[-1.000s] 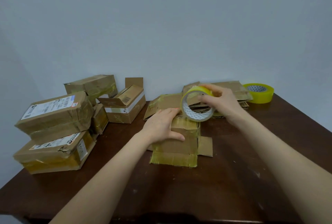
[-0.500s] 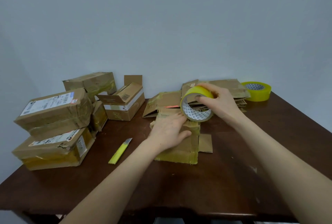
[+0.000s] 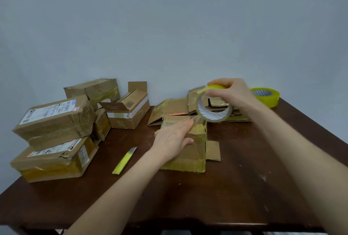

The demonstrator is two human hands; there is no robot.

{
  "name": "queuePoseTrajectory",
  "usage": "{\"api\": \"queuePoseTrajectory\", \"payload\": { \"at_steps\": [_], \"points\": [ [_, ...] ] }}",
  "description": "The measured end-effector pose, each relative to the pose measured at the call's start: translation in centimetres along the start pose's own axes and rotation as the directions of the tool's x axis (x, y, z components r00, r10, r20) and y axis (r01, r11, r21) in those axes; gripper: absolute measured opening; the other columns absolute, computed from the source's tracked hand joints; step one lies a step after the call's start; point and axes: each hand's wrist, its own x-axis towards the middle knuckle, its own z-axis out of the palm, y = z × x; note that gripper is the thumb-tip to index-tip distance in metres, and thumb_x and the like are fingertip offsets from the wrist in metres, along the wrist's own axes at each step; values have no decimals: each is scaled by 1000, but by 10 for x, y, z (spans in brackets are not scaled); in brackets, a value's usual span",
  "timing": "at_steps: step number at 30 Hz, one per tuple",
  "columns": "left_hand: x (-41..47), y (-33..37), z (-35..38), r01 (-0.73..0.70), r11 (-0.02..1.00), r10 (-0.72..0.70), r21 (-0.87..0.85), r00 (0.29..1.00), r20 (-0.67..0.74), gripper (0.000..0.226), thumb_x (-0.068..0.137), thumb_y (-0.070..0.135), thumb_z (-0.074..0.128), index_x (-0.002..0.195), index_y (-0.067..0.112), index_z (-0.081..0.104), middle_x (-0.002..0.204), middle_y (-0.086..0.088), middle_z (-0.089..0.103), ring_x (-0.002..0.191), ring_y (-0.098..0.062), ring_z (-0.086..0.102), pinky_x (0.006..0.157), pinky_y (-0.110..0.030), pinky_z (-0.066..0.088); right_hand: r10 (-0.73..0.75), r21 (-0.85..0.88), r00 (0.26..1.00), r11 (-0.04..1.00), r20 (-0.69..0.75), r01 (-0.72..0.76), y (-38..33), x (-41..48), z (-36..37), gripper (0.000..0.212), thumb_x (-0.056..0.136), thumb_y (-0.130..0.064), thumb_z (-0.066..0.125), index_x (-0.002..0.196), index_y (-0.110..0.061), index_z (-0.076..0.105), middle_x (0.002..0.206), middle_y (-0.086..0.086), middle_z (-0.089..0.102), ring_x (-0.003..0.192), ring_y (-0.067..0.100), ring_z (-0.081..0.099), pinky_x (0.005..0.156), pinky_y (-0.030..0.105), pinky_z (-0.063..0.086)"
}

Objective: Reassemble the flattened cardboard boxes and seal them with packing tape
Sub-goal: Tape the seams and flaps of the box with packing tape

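The left hand [image 3: 174, 138] lies flat, fingers spread, on the small box [image 3: 190, 146] at table [image 3: 235, 187] centre, while the right hand [image 3: 232, 95] at one o'clock grips the tape roll [image 3: 213, 104] above it, with a knife [image 3: 124, 160] at nine o'clock.

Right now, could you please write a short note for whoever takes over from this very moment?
Left hand: flat, pressing down on the box at table centre.
Right hand: holding the tape roll raised just behind the box, a strip running down to its top.
Flattened boxes lie behind; spare roll far right; knife left of the box.
Done: taped boxes stacked at left.
Left: finish this seal, cut the tape, build the flat ones.
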Motion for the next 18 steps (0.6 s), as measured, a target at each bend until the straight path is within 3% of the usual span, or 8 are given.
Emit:
{"api": "queuePoseTrajectory", "payload": {
  "at_steps": [2, 5, 7, 11, 14, 16, 18],
  "points": [
    [0, 1, 0, 9, 1000, -9, -7, 1000, 6, 65, 97, 42, 46, 152, 25, 16, 157, 10, 20, 142, -4, 22, 108, -19, 22, 24, -54, 1000, 998, 17, -23, 4, -3, -16, 27, 75, -28, 79, 101, -24, 72, 46, -23, 54, 46, -3, 48, 50, 14, 36],
    [0, 2, 2, 27, 1000, -27, -1, 1000, 15, 69, 96, 44, 47, 152, 24, 13, 157, 8, 23, 141, -8, 26, 108, -25, 29, 63, 8, 998, 998, 5, -63, 26, -16, -21, 20, 79, -28, 76, 97, -20, 72, 43, -22, 54, 43, -5, 49, 45, 8, 35],
    [1, 3, 3, 46, 999, -46, 15, 998, 42, 69, 96, 47, 45, 152, 22, 13, 158, 6, 21, 143, -10, 24, 110, -28, 28, 79, 41, 997, 996, -8, -78, 42, -24, -16, 20, 79, -31, 75, 95, -21, 72, 50, -19, 58, 45, -3, 47, 48, 9, 35],
    [10, 11, 2, 86, 995, -91, 43, 988, 123, 60, 97, 46, 42, 151, 29, 20, 158, 10, 16, 145, -13, 18, 116, -36, 23, 65, 40, 998, 997, 1, -65, 64, -31, -4, 20, 82, -26, 74, 100, -29, 67, 86, -9, 64, 54, -9, 54, 56, 13, 42],
    [9, 27, 3, 45, 999, -47, 18, 996, 78, 56, 99, 30, 44, 150, 30, 20, 156, 14, 22, 143, -10, 23, 115, -34, 24, 70, 113, 998, 991, -11, -68, 79, -33, 1, 22, 85, -24, 70, 105, -30, 65, 103, -2, 64, 82, 5, 60, 66, 21, 48],
    [6, 31, 1, 8, 1000, -7, -27, 999, 41, 56, 99, 28, 44, 150, 29, 23, 155, 13, 26, 141, -8, 27, 113, -30, 27, 61, 129, 998, 990, -14, -59, 82, -34, 2, 21, 86, -23, 69, 105, -31, 65, 107, -1, 64, 91, 11, 60, 72, 27, 50],
    [4, 22, -4, 37, 998, -33, -55, 997, 70, 50, 100, 41, 39, 148, 32, 28, 153, 14, 29, 139, -8, 32, 107, -31, 35, 52, 117, 999, 992, -14, -50, 81, -32, 1, 19, 87, -22, 68, 102, -32, 64, 101, -2, 64, 88, 9, 60, 73, 29, 50]
  ]
}}
